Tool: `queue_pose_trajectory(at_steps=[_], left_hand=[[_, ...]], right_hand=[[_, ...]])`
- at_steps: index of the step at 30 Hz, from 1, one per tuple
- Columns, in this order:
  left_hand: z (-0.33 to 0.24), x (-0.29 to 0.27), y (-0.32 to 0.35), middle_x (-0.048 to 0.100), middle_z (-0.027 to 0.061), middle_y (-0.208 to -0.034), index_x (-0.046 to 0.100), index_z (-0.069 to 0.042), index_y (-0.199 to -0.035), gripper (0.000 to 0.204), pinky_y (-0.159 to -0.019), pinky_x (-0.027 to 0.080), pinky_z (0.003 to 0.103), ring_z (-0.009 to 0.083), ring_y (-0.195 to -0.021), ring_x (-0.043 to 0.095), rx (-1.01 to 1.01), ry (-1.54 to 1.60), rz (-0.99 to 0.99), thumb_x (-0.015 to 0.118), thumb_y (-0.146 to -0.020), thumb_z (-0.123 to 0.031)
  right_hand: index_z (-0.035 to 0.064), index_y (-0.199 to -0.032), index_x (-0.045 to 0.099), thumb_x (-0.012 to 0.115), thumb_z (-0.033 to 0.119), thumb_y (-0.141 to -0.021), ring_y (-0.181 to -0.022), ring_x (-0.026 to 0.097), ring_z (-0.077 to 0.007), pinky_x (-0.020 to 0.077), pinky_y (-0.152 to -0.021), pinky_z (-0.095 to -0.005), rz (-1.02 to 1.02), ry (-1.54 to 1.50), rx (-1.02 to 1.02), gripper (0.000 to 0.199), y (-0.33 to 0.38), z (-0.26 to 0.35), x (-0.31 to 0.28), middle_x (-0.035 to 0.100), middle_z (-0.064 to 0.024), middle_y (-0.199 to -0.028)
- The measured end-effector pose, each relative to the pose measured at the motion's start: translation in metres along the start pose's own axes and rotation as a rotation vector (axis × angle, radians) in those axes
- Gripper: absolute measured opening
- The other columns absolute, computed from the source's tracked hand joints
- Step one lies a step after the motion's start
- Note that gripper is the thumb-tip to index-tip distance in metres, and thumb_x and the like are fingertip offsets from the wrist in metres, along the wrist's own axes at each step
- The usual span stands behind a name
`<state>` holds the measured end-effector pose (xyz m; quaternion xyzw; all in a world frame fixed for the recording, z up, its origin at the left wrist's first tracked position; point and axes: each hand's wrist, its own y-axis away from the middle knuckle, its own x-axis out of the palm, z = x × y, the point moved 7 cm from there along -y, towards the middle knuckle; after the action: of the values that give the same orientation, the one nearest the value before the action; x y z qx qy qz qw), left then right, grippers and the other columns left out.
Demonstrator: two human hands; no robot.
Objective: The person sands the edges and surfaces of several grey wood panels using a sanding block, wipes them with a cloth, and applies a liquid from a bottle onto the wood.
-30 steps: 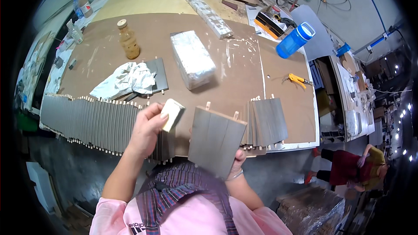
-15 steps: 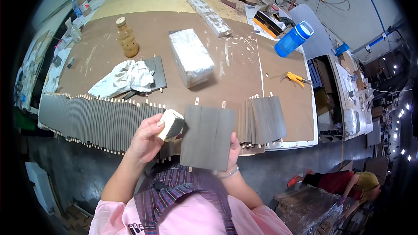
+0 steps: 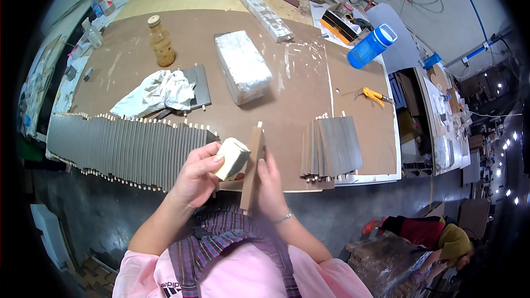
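Observation:
My left hand [image 3: 196, 179] grips a pale yellowish sanding block [image 3: 232, 157] and presses it against a thin wooden panel [image 3: 253, 165]. The panel stands edge-on toward me, with small pegs at its ends. My right hand [image 3: 271, 185] holds that panel from the right side, just in front of the brown table's [image 3: 287, 94] near edge. A long row of grey panels [image 3: 127, 146] leans along the table edge to my left. A smaller stack of grey panels [image 3: 334, 146] lies to my right.
On the table stand a wrapped whitish block [image 3: 242, 73], a crumpled white cloth [image 3: 157, 92] on a grey panel, a brownish bottle [image 3: 160, 41], a blue bottle [image 3: 371, 47] and a yellow tool [image 3: 374, 96]. Another person [image 3: 436, 237] crouches on the floor at lower right.
The panel, held flat-faced toward me before, has turned edge-on. My left hand with the block has moved right and up onto the panel's side.

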<state>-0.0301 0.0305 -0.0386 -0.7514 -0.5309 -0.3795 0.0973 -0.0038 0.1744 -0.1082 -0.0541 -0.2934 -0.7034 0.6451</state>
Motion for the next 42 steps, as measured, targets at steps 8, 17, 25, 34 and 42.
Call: queue_pose_trajectory(at_steps=[8,17,25,34,42], left_hand=[[0.021,0.002,-0.003,0.063,0.0182,-0.122,0.053,0.006,-0.127,0.052,-0.096,0.052,0.045,0.0267,-0.111,0.064,-0.105,0.01,0.021,0.065,-0.087,-0.024],[-0.002,0.002,-0.005,0.066,0.0057,-0.101,0.062,0.001,-0.109,0.029,-0.082,0.049,0.026,0.0105,-0.089,0.061,0.157,-0.404,-0.139,0.07,-0.086,-0.013],[-0.021,0.043,0.005,0.06,0.0108,-0.09,0.061,0.004,-0.099,0.037,-0.071,0.049,0.03,0.0178,-0.08,0.06,0.485,-0.891,-0.13,0.079,-0.076,-0.017],[-0.027,0.06,0.007,0.059,0.0104,-0.087,0.06,0.002,-0.094,0.033,-0.067,0.048,0.029,0.0187,-0.075,0.059,0.611,-1.111,-0.081,0.079,-0.075,-0.017],[-0.03,0.061,0.01,0.06,0.0135,-0.085,0.06,0.004,-0.093,0.035,-0.066,0.05,0.032,0.0232,-0.073,0.061,0.645,-1.143,-0.102,0.08,-0.073,-0.016]], right_hand=[[0.0076,-0.133,0.049,0.056,0.053,-0.094,-0.101,0.06,-0.0209,0.0517,-0.087,-0.0375,0.228,-0.366,0.255,0.06,0.014,-0.009,-0.001,0.059,-0.0088,-0.117],[0.0005,-0.146,0.036,0.076,0.043,-0.079,-0.125,0.053,-0.0267,0.045,-0.105,-0.0412,0.41,-0.672,0.334,0.089,0.03,-0.014,-0.01,0.047,-0.0149,-0.144],[0.005,-0.149,0.032,0.08,0.021,-0.068,-0.123,0.055,-0.0257,0.0463,-0.104,-0.0395,0.419,-0.593,0.29,0.095,0.026,-0.023,-0.019,0.054,-0.0118,-0.134],[0.009,-0.157,0.011,0.081,0.026,-0.056,-0.139,0.036,-0.0245,0.0275,-0.117,-0.0374,0.438,-0.352,0.152,0.124,0.025,-0.013,-0.014,0.035,-0.0107,-0.15],[0.0051,-0.157,0.01,0.079,0.031,-0.053,-0.14,0.034,-0.0246,0.0255,-0.116,-0.0358,0.391,-0.281,0.219,0.128,0.034,-0.002,-0.015,0.033,-0.0113,-0.152]])
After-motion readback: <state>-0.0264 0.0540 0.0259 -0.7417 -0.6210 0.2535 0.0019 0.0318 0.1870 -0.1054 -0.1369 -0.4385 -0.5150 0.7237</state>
